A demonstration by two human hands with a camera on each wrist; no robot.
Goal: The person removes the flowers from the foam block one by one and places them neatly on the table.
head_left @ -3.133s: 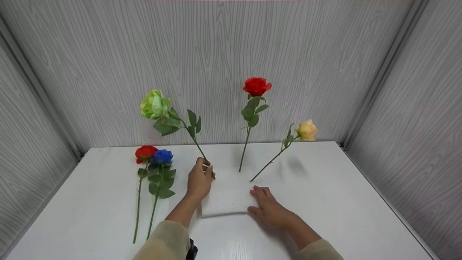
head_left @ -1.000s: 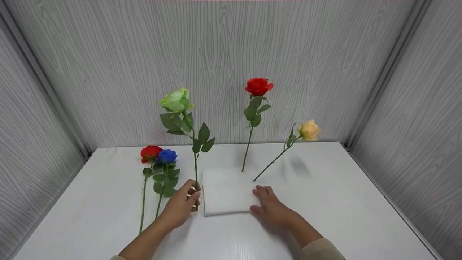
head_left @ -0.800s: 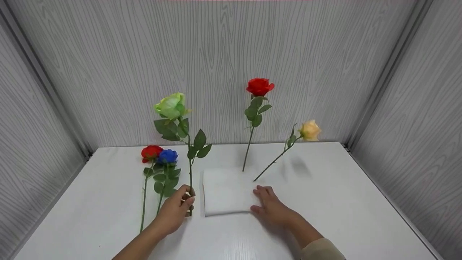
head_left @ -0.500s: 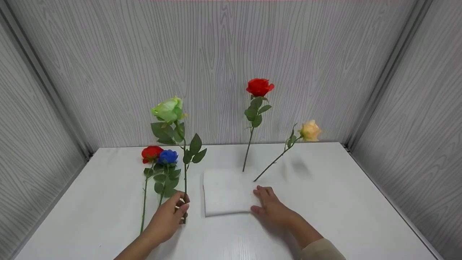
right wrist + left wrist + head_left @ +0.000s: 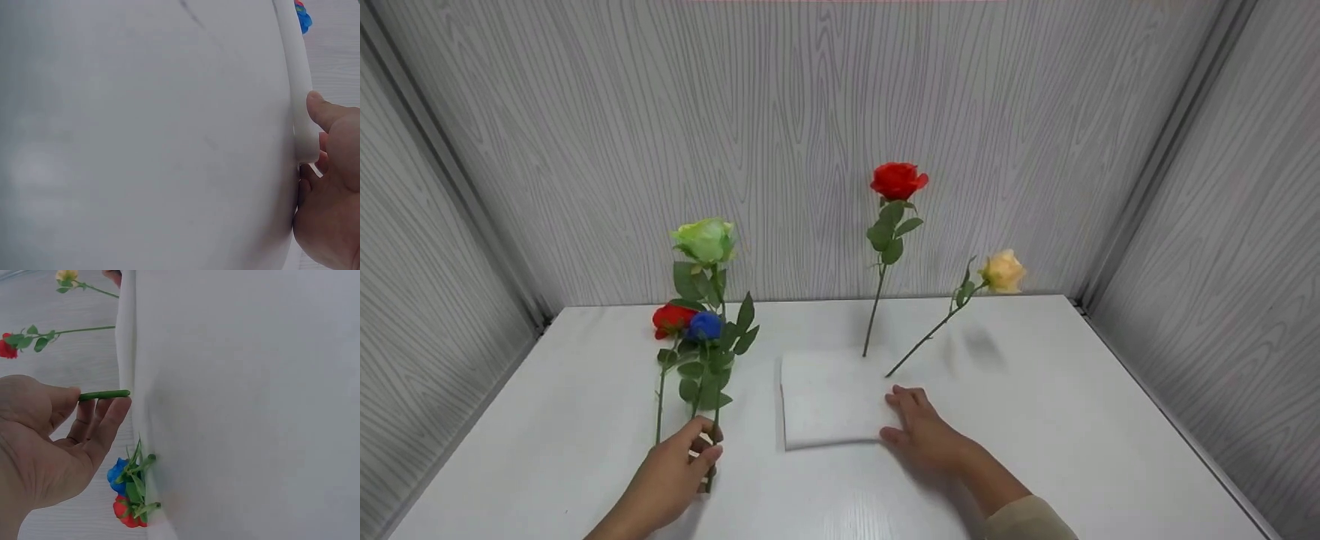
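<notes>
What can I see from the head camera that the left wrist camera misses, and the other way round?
Only the head view: the green bloom and the beige sleeve.

Only the left wrist view: the palm of the left hand, and the bottom ends of the lying blue flower and lying red flower.

Both: those flowers' heads, the stem in that hand, the standing red flower, the yellow flower and at least part of the right hand.

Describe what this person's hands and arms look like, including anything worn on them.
The left hand and right hand are ungloved, with no rings or markings that I can make out. A plain beige sleeve covers part of the right forearm at the head view's bottom edge; the visible stretch of left forearm is uncovered. I see no cables.
</notes>
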